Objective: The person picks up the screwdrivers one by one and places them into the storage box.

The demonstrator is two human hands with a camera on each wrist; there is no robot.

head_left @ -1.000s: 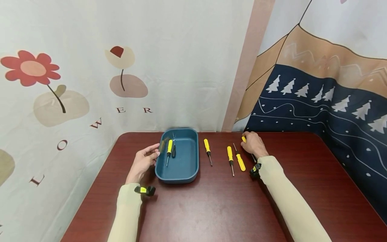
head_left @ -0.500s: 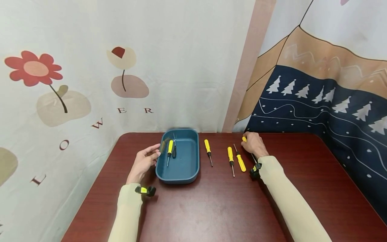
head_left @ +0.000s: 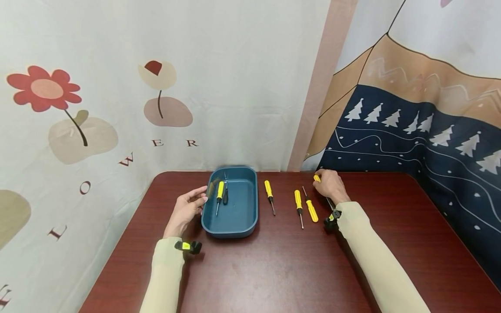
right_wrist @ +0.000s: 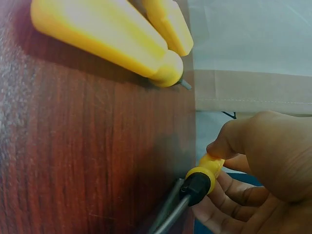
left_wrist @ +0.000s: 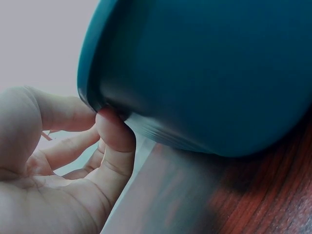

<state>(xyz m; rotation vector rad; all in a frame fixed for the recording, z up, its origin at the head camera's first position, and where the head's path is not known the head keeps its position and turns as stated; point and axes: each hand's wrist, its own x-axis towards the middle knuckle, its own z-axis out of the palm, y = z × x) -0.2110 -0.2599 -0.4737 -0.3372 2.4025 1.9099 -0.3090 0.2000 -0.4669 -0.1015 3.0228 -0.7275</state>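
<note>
Table [head_left: 274, 269]: lay beneath all fingers.
Blue tray [head_left: 239, 217]: touched the fingertips of the left hand [head_left: 186, 210], which gripped its rim; two tools [head_left: 220, 191] lay inside, just beyond.
Right hand [head_left: 330, 186]: pinched a yellow-handled screwdriver [right_wrist: 199, 187] between thumb and fingers.
Loose screwdrivers [head_left: 298, 200]: three lay left of those fingers.

**Six screwdrivers [head_left: 298, 202], one tray [head_left: 240, 213]**

Five yellow-handled screwdrivers [head_left: 269, 191] are on view: three on the single desk [head_left: 250, 278], one in the tray and one in the right grip [head_left: 330, 186]. One black screwdriver [head_left: 225, 198] brings the tray's count to two. There are two grips, the left grip [head_left: 186, 210] being the other, plus two pale sleeves [head_left: 162, 276] and two black wrist devices [head_left: 193, 247]. Printed behind: eight white trees [head_left: 354, 110], the last cut by the edge, two flowers [head_left: 47, 88] and six letters [head_left: 85, 188].
</note>
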